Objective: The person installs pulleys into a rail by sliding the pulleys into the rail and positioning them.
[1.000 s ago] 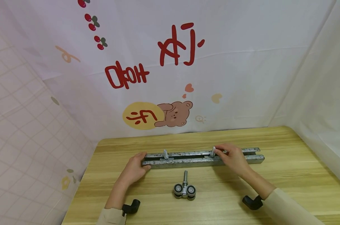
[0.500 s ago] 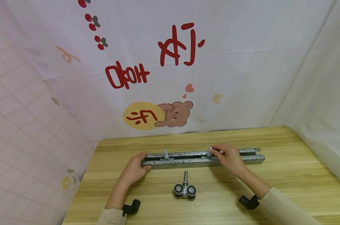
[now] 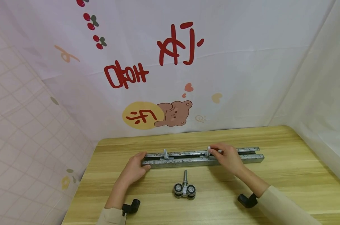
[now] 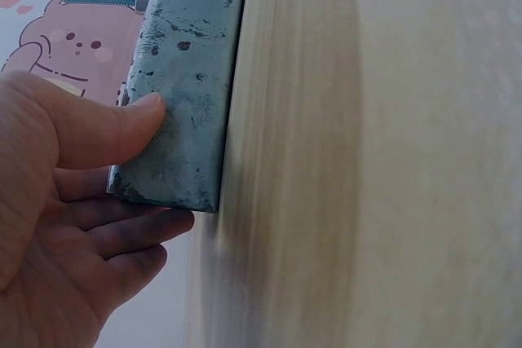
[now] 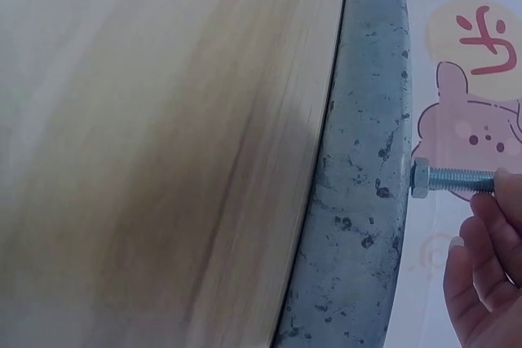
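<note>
A: Where does the main assembly lie in the head view, with the loose roller (image 3: 184,191) as the centre of the dial and 12 pointing away from the person?

B: The steel rail (image 3: 184,163) lies at 12 o'clock, lengthwise across the wooden tabletop (image 3: 214,197), its slot facing up. Two threaded stems rise from the slot: the left bolt (image 3: 165,154) at 11 o'clock and the right bolt (image 3: 207,152) at 1 o'clock. The roller's own stem points to 12.

A: How are the hands disposed?

B: They are well apart. The left hand (image 3: 134,168), toward 10 o'clock, grips the rail's near-left end; the left wrist view shows the thumb on the side face and the other fingers about the end. The right hand (image 3: 228,158), at 2 o'clock, pinches the right bolt near its tip. In the right wrist view, a hex nut (image 5: 420,178) sits at the foot of that bolt, just beside the rail.

A: And the surroundings?

B: A black fitting (image 3: 131,206) sits by the left wrist, between 8 and 9 o'clock. Beyond the tabletop, at 12, hangs white cloth (image 3: 243,84) bearing a printed bear (image 3: 176,115), with a yellow disc (image 3: 143,122) at the bear's 9 o'clock.
</note>
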